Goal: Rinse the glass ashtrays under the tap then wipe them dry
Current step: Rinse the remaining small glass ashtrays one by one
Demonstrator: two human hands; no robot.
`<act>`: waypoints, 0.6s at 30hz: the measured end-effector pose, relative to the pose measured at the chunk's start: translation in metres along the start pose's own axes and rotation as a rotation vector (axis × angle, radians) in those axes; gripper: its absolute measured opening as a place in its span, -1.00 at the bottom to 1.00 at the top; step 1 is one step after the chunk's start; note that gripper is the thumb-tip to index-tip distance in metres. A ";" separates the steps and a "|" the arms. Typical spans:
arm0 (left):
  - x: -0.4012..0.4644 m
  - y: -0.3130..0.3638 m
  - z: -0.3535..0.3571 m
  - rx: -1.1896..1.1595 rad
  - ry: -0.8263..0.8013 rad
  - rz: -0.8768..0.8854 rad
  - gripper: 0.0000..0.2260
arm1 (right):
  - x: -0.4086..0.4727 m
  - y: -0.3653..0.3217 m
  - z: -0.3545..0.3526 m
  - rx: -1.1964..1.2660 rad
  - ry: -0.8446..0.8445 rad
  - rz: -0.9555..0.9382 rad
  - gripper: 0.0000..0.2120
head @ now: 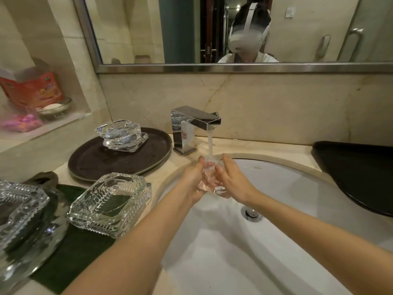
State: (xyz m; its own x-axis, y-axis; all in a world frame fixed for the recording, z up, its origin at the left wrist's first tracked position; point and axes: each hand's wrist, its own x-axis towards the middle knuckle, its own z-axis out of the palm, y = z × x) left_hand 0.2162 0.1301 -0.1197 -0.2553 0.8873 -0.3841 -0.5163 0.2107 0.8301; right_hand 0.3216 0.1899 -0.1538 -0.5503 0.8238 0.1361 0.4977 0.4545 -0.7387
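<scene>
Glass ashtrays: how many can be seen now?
4. One clear glass ashtray is between both hands under the tap, one on the round dark tray, one on the green cloth, one at the left edge.

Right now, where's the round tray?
In the head view, the round tray sits on the counter left of the tap, with one ashtray on it.
</scene>
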 end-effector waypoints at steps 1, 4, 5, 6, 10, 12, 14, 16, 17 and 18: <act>0.001 -0.001 0.000 0.000 0.029 -0.002 -0.59 | -0.001 0.001 0.003 0.056 0.022 0.041 -0.39; 0.005 -0.001 -0.001 -0.046 0.101 -0.018 -0.50 | -0.009 -0.002 0.007 0.540 0.034 0.243 -0.55; 0.006 -0.001 -0.003 -0.063 0.117 -0.032 -0.48 | -0.010 -0.003 0.008 0.735 0.010 0.309 -0.61; 0.005 0.000 -0.004 -0.069 0.121 -0.042 -0.48 | -0.011 -0.004 0.006 0.872 -0.021 0.353 -0.65; 0.010 -0.001 -0.008 0.027 0.202 -0.017 -0.54 | -0.011 0.000 -0.010 1.147 -0.133 0.395 -0.70; 0.015 -0.004 -0.007 0.132 0.271 0.003 -0.59 | -0.010 -0.001 -0.016 1.152 -0.121 0.357 -0.74; 0.014 -0.003 -0.003 0.171 0.305 0.016 -0.63 | -0.008 -0.004 -0.020 1.141 -0.083 0.333 -0.79; 0.012 -0.002 0.001 0.174 0.299 -0.043 -0.64 | -0.008 -0.007 -0.020 1.182 -0.036 0.299 -0.83; 0.012 -0.001 0.001 0.202 0.279 -0.078 -0.65 | -0.009 -0.008 -0.020 1.185 -0.012 0.280 -0.86; 0.010 -0.001 0.003 0.228 0.249 -0.113 -0.67 | -0.009 -0.008 -0.020 1.168 0.010 0.264 -0.87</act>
State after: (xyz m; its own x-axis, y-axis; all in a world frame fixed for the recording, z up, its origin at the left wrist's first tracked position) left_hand 0.2164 0.1397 -0.1235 -0.4134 0.7318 -0.5418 -0.3640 0.4126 0.8350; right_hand 0.3358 0.1852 -0.1358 -0.5147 0.8505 -0.1087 -0.3179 -0.3070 -0.8970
